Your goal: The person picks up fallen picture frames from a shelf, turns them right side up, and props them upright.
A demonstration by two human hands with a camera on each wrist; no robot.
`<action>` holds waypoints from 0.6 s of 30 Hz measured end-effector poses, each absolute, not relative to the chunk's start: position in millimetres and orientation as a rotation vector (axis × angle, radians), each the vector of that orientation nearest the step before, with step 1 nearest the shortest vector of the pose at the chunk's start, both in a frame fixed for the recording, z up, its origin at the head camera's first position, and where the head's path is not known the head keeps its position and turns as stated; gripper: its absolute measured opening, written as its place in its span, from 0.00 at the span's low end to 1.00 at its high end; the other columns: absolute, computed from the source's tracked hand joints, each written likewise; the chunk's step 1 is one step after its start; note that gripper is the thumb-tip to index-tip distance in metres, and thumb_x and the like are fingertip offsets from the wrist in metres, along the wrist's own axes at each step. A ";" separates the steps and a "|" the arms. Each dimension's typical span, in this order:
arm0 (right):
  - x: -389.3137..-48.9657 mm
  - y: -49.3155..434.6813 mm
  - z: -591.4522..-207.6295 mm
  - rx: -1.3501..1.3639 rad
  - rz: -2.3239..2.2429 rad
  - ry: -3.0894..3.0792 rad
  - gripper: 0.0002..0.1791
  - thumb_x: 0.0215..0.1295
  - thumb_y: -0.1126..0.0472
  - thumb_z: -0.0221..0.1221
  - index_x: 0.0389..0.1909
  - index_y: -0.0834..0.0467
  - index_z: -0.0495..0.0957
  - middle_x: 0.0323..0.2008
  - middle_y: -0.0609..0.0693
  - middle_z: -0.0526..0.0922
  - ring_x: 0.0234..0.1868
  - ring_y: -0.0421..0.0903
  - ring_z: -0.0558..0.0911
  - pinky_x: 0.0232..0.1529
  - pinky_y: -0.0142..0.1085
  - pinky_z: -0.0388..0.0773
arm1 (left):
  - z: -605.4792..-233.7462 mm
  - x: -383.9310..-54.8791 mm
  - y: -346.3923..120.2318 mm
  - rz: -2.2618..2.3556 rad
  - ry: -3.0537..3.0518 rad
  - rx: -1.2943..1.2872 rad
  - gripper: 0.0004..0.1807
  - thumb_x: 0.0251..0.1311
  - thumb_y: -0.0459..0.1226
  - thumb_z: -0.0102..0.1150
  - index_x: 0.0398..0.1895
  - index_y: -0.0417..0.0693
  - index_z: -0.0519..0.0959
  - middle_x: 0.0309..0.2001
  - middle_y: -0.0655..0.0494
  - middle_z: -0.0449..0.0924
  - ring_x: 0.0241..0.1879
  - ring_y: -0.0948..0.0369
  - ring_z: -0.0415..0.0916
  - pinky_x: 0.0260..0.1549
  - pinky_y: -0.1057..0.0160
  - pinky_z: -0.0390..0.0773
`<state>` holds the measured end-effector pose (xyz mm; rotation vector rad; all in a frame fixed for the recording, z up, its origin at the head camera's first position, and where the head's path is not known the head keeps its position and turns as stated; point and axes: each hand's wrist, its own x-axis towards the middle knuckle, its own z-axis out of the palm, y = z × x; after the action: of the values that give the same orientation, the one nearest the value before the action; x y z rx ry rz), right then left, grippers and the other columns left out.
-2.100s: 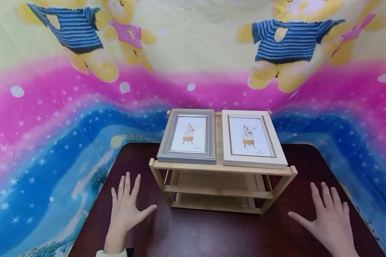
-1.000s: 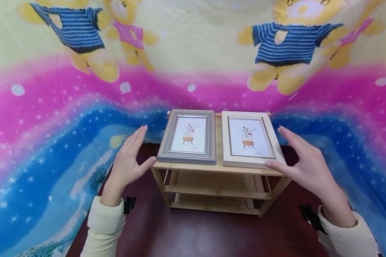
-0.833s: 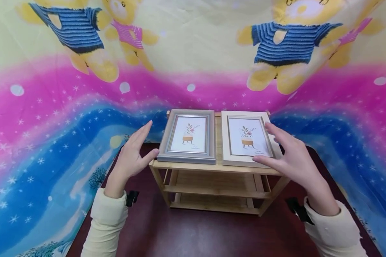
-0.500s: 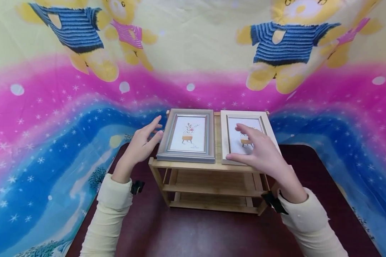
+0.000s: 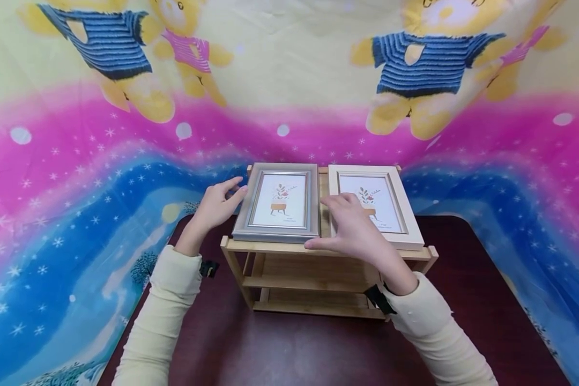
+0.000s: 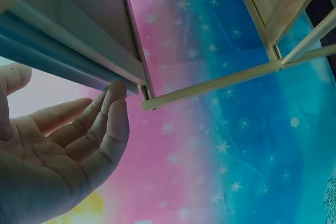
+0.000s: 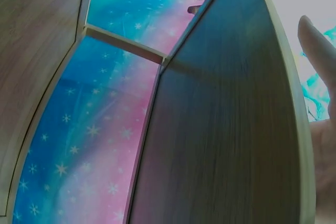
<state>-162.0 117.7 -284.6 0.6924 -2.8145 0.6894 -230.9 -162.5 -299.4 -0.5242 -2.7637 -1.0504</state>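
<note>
A grey picture frame (image 5: 282,236) lies face up on the left of a wooden rack's (image 5: 270,247) top, and a white picture frame (image 5: 407,214) lies on its right. Beside the grey frame's left edge is my left hand (image 5: 214,203), fingers loosely bent. In the left wrist view its fingertips (image 6: 118,90) are at that frame's edge; contact is hard to tell. My right hand (image 5: 354,228) hovers over the gap between the frames, thumb and fingers spread apart, near the grey frame's right edge. It hides part of the white frame. Neither hand grips anything.
The rack has lower shelves (image 5: 313,271) and stands on a dark reddish table (image 5: 294,343). A colourful cloth (image 5: 289,69) with printed bears hangs behind and at both sides. In the right wrist view the underside of a wooden shelf (image 7: 220,129) fills much of the picture.
Both hands rose from beside the rack. My right hand then swept left across the white frame to the gap. My left hand came in to the grey frame's left edge. The frames stayed put.
</note>
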 end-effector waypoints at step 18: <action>-164.1 109.8 -285.4 0.661 0.533 -2.841 0.45 0.39 0.43 0.70 0.56 0.66 0.70 0.51 0.60 0.75 0.58 0.60 0.63 0.57 0.51 0.60 | -310.7 -237.4 -153.7 -1.215 -2.796 -0.501 0.27 0.65 0.41 0.47 0.63 0.34 0.63 0.36 0.43 0.76 0.32 0.55 0.71 0.32 0.59 0.71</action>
<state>-164.1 109.8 -285.4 0.6611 -2.8415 0.5333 -237.4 -153.7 -310.7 -0.5015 -2.7960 -1.2154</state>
